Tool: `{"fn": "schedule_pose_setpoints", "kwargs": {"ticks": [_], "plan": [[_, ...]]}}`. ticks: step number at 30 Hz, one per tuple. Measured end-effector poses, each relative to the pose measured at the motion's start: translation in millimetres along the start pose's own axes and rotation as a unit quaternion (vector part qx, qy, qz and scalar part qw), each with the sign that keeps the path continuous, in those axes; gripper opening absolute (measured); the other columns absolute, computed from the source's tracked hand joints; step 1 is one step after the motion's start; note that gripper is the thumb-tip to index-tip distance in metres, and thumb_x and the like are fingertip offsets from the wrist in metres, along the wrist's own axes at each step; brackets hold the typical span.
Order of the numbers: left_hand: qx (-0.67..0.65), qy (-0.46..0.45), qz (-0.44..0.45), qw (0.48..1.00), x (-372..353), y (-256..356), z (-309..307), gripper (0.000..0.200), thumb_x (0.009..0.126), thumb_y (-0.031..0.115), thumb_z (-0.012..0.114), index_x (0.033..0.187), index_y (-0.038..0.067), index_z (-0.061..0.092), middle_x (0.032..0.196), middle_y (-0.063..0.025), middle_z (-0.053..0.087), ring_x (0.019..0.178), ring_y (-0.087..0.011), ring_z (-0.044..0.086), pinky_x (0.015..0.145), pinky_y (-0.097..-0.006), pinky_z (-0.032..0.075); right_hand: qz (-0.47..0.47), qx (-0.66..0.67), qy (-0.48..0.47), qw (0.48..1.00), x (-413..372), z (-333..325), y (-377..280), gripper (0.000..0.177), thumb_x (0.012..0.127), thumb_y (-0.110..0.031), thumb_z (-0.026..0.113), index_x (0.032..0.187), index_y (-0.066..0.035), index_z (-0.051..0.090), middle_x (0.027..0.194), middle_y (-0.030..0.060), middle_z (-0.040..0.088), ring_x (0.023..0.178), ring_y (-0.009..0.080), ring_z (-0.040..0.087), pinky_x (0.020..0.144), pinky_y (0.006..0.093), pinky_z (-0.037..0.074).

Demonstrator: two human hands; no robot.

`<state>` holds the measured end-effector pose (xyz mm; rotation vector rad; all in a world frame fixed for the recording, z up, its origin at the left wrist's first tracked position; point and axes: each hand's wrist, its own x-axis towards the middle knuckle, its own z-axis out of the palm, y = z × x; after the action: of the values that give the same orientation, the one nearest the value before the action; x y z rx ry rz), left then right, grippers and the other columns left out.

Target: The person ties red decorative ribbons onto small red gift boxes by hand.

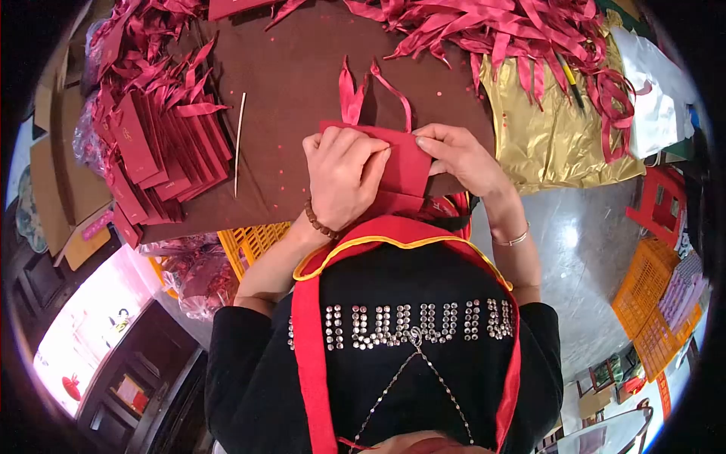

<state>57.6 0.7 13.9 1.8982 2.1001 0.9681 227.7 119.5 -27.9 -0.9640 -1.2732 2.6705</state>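
Observation:
A dark red paper envelope or small bag (408, 163) lies at the near edge of the brown table (302, 83), with a red ribbon (355, 94) looped out of its far side. My left hand (342, 172) presses flat on its left part, fingers curled over the top edge. My right hand (457, 155) pinches its right top edge. Both wrists wear bracelets.
A fanned stack of finished red envelopes (162, 151) lies at the left, a thin stick (240, 140) beside it. Loose red ribbons (499, 34) pile at the back, over gold foil (556, 132). A yellow crate (253, 242) sits under the table; orange crates (650, 295) stand at right.

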Motion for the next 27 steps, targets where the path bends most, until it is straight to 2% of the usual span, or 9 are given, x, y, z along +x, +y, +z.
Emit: {"fn": "schedule_pose_setpoints", "kwargs": {"ticks": [2,12,15,17,20,27], "plan": [[0.007,0.000,-0.004,1.000,2.8,0.7,-2.4,0.008,0.073,0.010,0.070,0.078,0.012,0.063,0.075,0.0007,0.057,0.075,-0.0180,0.053,0.072,-0.0346,0.031,-0.001,0.030,-0.002,1.000,2.0,-1.6,3.3,0.024,0.094,-0.024,0.052,0.106,-0.005,0.060,0.092,-0.0032,0.060,0.083,0.0051,0.056,0.073,0.0227,0.048],[-0.013,-0.023,-0.014,1.000,8.8,6.6,-14.3,0.007,0.074,0.011,0.069,0.080,0.011,0.065,0.076,-0.0005,0.058,0.074,-0.0193,0.054,0.071,-0.0333,0.033,-0.004,0.059,-0.023,0.998,3.8,-4.1,6.2,0.024,0.094,-0.025,0.053,0.105,-0.005,0.060,0.092,-0.0025,0.061,0.084,0.0055,0.057,0.072,0.0235,0.049],[0.005,-0.019,-0.042,0.999,9.1,2.3,-17.0,0.007,0.075,0.011,0.069,0.081,0.010,0.065,0.076,-0.0010,0.058,0.075,-0.0198,0.054,0.071,-0.0333,0.034,-0.010,0.078,-0.034,0.996,5.6,-5.1,8.2,0.025,0.095,-0.020,0.052,0.110,-0.001,0.057,0.095,0.0002,0.062,0.083,0.0056,0.060,0.071,0.0219,0.052],[0.022,-0.020,-0.040,0.999,8.1,-0.1,-16.6,0.007,0.075,0.010,0.069,0.081,0.010,0.065,0.076,-0.0011,0.057,0.075,-0.0199,0.054,0.071,-0.0336,0.034,-0.003,0.039,-0.013,0.999,1.9,-1.7,3.6,0.023,0.094,-0.025,0.053,0.105,-0.006,0.060,0.092,-0.0033,0.061,0.084,0.0050,0.056,0.072,0.0230,0.047],[0.050,-0.017,0.001,0.999,7.9,3.0,-12.9,0.008,0.074,0.010,0.069,0.081,0.011,0.064,0.076,-0.0009,0.057,0.075,-0.0196,0.054,0.071,-0.0341,0.033,-0.015,0.017,-0.002,1.000,1.1,-0.4,3.9,0.023,0.094,-0.025,0.053,0.105,-0.006,0.061,0.091,-0.0038,0.060,0.083,0.0047,0.055,0.072,0.0227,0.046],[0.037,-0.017,0.023,0.999,5.2,6.2,-0.8,0.010,0.073,0.010,0.070,0.081,0.012,0.063,0.075,0.0000,0.056,0.075,-0.0184,0.053,0.072,-0.0348,0.032,-0.030,-0.022,0.012,0.999,-3.1,3.8,-2.1,0.025,0.095,-0.026,0.052,0.106,-0.005,0.060,0.091,-0.0039,0.060,0.083,0.0044,0.054,0.071,0.0225,0.046]]}}
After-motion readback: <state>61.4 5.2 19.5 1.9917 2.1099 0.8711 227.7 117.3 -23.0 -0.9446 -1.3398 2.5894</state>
